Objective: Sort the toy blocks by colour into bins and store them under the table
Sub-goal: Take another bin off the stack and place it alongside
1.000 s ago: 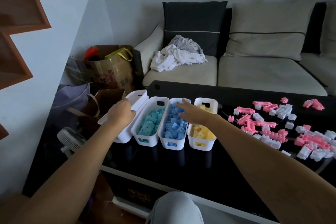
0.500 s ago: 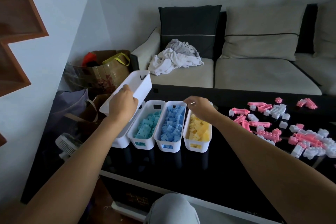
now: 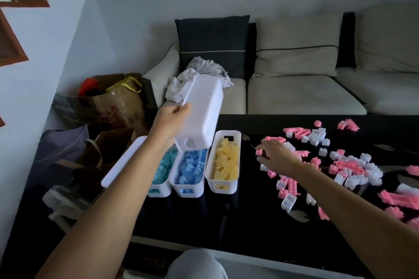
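My left hand (image 3: 170, 120) grips an empty white bin (image 3: 202, 115) by its rim and holds it tilted in the air above the teal and blue bins. Three filled bins stand side by side on the black table (image 3: 226, 222): teal (image 3: 158, 192), blue (image 3: 188, 192), yellow (image 3: 223, 186). Another empty white bin (image 3: 123, 163) lies at the table's left edge, partly behind my forearm. My right hand (image 3: 280, 156) is down on the loose pink and white blocks (image 3: 349, 165), fingertips pinching a pink block (image 3: 259, 152).
A beige sofa (image 3: 303, 95) with cushions and a heap of clothes (image 3: 181, 84) stands behind the table. Cardboard boxes and bags (image 3: 106, 106) and a small fan (image 3: 65, 204) crowd the floor at the left. My knee (image 3: 195, 265) is at the table's near edge.
My left hand has lifted the empty bin higher and rightward, over the filled bins. My right hand left the yellow bin and moved right to the pink and white blocks.
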Demonstrator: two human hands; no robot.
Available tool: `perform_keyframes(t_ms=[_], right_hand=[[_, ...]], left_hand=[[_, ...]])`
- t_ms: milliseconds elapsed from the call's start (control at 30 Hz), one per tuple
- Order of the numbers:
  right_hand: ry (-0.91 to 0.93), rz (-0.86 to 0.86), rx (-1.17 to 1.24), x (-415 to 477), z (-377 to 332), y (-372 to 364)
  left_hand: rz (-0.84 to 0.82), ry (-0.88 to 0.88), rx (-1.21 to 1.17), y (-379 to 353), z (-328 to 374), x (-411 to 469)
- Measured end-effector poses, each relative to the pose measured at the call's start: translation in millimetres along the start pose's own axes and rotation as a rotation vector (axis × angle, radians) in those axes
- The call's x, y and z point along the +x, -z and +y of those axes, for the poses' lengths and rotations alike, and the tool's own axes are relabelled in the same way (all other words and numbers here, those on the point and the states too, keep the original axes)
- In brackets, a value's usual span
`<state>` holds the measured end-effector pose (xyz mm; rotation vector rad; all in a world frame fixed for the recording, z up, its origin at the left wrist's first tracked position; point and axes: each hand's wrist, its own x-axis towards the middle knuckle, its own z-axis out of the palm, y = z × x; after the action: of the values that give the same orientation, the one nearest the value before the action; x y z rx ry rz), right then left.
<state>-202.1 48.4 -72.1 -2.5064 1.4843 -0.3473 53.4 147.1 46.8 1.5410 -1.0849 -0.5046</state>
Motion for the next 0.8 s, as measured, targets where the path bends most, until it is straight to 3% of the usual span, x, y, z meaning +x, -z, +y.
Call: perform_keyframes(t_ms=[100,167,633,800], right_hand=[[0.044,-0.168,-0.249,-12.2,12.5,-20.3],[0.034,-0.174,-0.301,-12.9,14.9,-28.2],[-0.057,-0.198,-0.191,29.1,29.3,-40.2],[-0.148,-0.127,-0.165,20.4,62.2,-29.7]], left_hand=[[-0.107,0.114,-0.259,-37.5,13.1,-9.2],[-0.136,0.135,-0.284,-59.7,16.7,-14.4],[-0.196,0.108,-0.137,-107.2,-0.5,-38.6],[-0.39,-0.14,0.158,-122.1,-4.5,-36.6]])
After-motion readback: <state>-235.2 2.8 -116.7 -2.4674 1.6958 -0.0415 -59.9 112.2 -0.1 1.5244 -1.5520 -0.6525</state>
